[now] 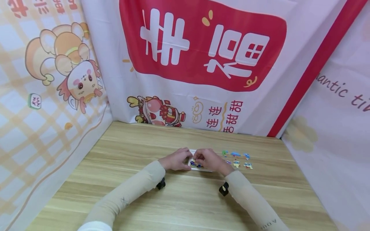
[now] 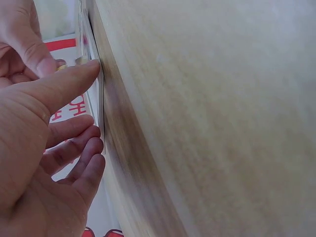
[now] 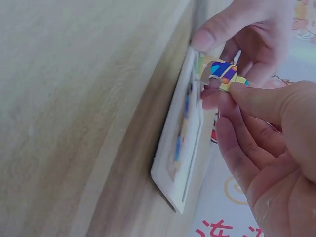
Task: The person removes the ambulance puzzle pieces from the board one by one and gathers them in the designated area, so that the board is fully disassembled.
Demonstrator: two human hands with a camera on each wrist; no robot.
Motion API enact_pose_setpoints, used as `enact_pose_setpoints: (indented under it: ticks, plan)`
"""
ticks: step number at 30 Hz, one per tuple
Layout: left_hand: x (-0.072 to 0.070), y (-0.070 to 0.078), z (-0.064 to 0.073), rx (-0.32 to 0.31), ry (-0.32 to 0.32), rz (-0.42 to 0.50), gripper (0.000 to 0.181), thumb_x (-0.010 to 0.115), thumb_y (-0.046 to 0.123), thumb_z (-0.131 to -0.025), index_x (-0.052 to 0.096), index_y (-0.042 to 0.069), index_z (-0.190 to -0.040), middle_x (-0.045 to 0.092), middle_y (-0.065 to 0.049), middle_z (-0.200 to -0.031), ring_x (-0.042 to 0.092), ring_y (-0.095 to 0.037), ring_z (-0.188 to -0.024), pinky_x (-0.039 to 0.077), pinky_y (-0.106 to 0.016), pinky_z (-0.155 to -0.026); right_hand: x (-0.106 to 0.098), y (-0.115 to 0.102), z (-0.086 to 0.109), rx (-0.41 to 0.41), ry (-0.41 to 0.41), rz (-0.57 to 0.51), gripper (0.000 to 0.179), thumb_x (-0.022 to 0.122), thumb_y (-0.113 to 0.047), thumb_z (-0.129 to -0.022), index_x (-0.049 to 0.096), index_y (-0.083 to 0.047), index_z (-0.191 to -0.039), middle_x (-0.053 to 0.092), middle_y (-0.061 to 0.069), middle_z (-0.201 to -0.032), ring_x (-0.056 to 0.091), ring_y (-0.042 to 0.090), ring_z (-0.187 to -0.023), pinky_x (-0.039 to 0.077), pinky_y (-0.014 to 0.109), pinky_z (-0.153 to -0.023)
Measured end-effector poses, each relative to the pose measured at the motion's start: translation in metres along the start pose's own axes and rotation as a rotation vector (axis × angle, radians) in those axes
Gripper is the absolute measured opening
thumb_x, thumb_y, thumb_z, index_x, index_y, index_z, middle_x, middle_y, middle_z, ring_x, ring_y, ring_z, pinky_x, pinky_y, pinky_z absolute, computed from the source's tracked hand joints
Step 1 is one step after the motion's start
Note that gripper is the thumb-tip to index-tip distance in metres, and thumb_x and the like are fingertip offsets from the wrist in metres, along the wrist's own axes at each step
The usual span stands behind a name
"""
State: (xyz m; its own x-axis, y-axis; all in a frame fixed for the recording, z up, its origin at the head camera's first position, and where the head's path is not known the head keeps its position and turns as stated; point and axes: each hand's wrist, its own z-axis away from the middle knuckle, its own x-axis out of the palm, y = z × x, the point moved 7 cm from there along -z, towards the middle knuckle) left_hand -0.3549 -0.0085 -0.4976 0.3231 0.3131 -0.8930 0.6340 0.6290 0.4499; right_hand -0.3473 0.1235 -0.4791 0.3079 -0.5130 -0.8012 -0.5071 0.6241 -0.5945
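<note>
A white-rimmed puzzle tray [image 1: 202,170] with colourful pieces in it lies flat on the table. My left hand [image 1: 177,159] holds the tray's left end, thumb at the near corner and bent fingers along the far side. Over that same end, my right hand [image 1: 210,159] pinches a puzzle piece [image 3: 224,73] between thumb and fingertips; it is yellow with blue and purple stripes. In the right wrist view, the piece is tilted, close to the tray's surface and beside the left thumb [image 3: 205,39]. From the head, my right hand hides part of the tray.
Right of the tray lie several loose puzzle pieces in two rows, among them a blue piece [image 1: 235,154] and a yellow one [image 1: 248,165]. The wooden table [image 1: 185,199] meets printed cloth walls [image 1: 199,106] at the back and sides.
</note>
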Motion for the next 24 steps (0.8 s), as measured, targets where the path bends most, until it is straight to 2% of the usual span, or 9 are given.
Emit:
enact_pose_setpoints:
  ticks: [5, 11, 15, 21, 24]
  plan:
    - [0.0, -0.001, 0.0, -0.001, 0.006, -0.019, 0.055, 0.085, 0.031, -0.09, 0.066, 0.005, -0.134, 0.063, -0.009, -0.129, 0.057, -0.021, -0.116, 0.05, -0.039, -0.108, -0.012, -0.001, 0.009, -0.001, 0.042, -0.033, 0.007, 0.072, -0.006, -0.099, 0.072, -0.013, -0.103, 0.073, -0.003, -0.094, 0.066, 0.006, -0.085, 0.059, 0.022, -0.079]
    - [0.001, -0.003, 0.0, -0.024, -0.012, -0.023, 0.059, 0.083, 0.033, -0.092, 0.064, 0.004, -0.139, 0.061, -0.009, -0.134, 0.057, -0.023, -0.124, 0.048, -0.041, -0.114, -0.037, 0.004, 0.03, -0.016, 0.082, -0.053, 0.007, 0.07, -0.008, -0.101, 0.073, -0.014, -0.103, 0.074, -0.003, -0.095, 0.068, 0.008, -0.087, 0.06, 0.024, -0.08]
    - [0.001, -0.002, 0.001, -0.028, -0.022, -0.013, 0.059, 0.082, 0.033, -0.093, 0.063, 0.003, -0.14, 0.06, -0.01, -0.136, 0.056, -0.025, -0.126, 0.047, -0.042, -0.115, -0.055, 0.017, 0.05, 0.014, 0.104, -0.043, 0.004, 0.07, -0.008, -0.101, 0.073, -0.01, -0.104, 0.074, -0.002, -0.096, 0.067, 0.009, -0.089, 0.06, 0.026, -0.081]
    - [0.002, -0.003, 0.001, -0.032, -0.015, -0.017, 0.06, 0.083, 0.033, -0.092, 0.063, 0.004, -0.14, 0.06, -0.009, -0.135, 0.056, -0.023, -0.123, 0.048, -0.041, -0.114, -0.075, 0.044, 0.08, 0.107, 0.122, -0.023, 0.006, 0.07, -0.008, -0.101, 0.074, -0.013, -0.103, 0.074, -0.001, -0.097, 0.066, 0.009, -0.09, 0.059, 0.025, -0.081]
    - [0.002, -0.003, 0.001, -0.031, -0.016, -0.011, 0.06, 0.082, 0.033, -0.093, 0.063, 0.003, -0.141, 0.06, -0.01, -0.135, 0.056, -0.023, -0.124, 0.048, -0.041, -0.115, -0.079, 0.055, 0.094, 0.103, 0.129, -0.023, 0.008, 0.071, -0.004, -0.099, 0.075, -0.011, -0.101, 0.074, 0.002, -0.096, 0.066, 0.01, -0.089, 0.059, 0.025, -0.08]
